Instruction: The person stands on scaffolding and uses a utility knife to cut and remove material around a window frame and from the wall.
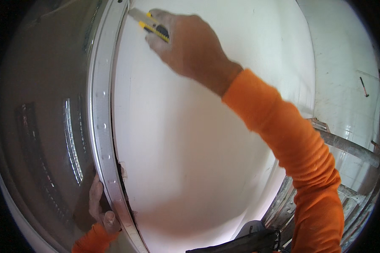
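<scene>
My right hand, in an orange sleeve, is closed around a yellow and black snap-off utility knife near the top. Its wide blade points up and left toward a long, dimpled metal strip. That strip runs down the left side of a large white board, curved by the lens. At the lower left, my left hand grips the strip, with fingers on its far side and the thumb at its face. Beside the strip, the board's edge shows a dark gap and a ragged, chipped patch.
A dark glossy surface with light reflections lies left of the strip. On the right are a metal tube and scaffold-like framing. A hammer lies on the pale floor. A black strap or bag shows at the bottom.
</scene>
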{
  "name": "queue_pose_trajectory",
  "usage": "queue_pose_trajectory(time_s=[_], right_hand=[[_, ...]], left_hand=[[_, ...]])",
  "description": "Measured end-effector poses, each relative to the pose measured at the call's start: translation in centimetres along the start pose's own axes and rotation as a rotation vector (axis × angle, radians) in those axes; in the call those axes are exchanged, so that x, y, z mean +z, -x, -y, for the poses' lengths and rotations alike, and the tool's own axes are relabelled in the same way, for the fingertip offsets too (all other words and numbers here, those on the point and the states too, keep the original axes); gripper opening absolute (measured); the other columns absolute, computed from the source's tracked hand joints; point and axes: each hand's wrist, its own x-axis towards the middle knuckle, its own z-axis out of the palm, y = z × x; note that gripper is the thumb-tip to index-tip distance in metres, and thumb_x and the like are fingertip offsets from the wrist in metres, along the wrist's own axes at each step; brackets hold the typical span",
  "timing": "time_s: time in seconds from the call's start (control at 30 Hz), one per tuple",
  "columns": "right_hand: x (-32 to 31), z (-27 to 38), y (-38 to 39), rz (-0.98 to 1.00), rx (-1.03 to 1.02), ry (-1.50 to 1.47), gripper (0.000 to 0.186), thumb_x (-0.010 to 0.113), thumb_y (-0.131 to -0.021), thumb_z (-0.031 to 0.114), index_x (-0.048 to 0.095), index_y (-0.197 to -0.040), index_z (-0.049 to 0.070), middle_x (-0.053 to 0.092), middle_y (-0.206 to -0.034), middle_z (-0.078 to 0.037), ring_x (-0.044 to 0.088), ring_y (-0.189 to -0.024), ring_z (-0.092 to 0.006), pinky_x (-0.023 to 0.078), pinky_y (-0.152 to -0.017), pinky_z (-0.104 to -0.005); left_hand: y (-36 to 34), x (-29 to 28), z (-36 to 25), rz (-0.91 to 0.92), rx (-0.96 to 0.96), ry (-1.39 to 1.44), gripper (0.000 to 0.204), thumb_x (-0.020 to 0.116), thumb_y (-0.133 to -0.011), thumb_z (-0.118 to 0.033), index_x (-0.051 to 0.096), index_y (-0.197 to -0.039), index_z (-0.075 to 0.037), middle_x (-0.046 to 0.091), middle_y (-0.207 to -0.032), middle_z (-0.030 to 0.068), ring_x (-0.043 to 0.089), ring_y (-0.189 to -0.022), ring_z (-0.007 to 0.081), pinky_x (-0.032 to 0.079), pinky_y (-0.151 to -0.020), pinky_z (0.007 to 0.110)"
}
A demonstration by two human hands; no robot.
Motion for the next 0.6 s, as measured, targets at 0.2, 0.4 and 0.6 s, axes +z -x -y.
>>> queue_pose_trajectory(time_s=[0.2,0.4,0.6], right_hand=[[0.8,5.8,8.7,0.109,0.041,-0.22,0.046,0.067,-0.088,0.026,0.062,-0.124,-0.002,0.068,-0.083,-0.021,0.067,-0.078,-0.0391,0.056,-0.073,-0.044],[2.3,2.5,4.4,0.001,0.023,-0.14,0.042,0.068,-0.089,0.027,0.064,-0.121,0.001,0.071,-0.085,-0.021,0.068,-0.073,-0.0362,0.056,-0.073,-0.0435],[-0.3,2.5,-4.6,0.096,0.15,-0.121,0.026,0.059,-0.091,0.02,0.066,-0.103,-0.002,0.069,-0.094,-0.025,0.067,-0.091,-0.0415,0.052,-0.084,-0.0477]], left_hand=[[-4.2,0.7,-3.7,0.134,-0.018,0.113,0.098,0.053,-0.089,-0.071,0.038,-0.146,0.008,0.049,-0.142,0.0246,0.051,-0.129,0.0334,0.041,-0.108,0.047],[-2.8,-1.7,0.9,0.046,-0.039,0.06,0.101,0.054,-0.087,-0.073,0.039,-0.146,0.008,0.05,-0.141,0.0249,0.052,-0.129,0.0338,0.042,-0.108,0.046],[-3.1,-3.1,1.0,-0.02,-0.063,-0.016,0.104,0.056,-0.084,-0.075,0.041,-0.145,0.008,0.052,-0.14,0.0254,0.054,-0.128,0.0342,0.042,-0.108,0.046]])
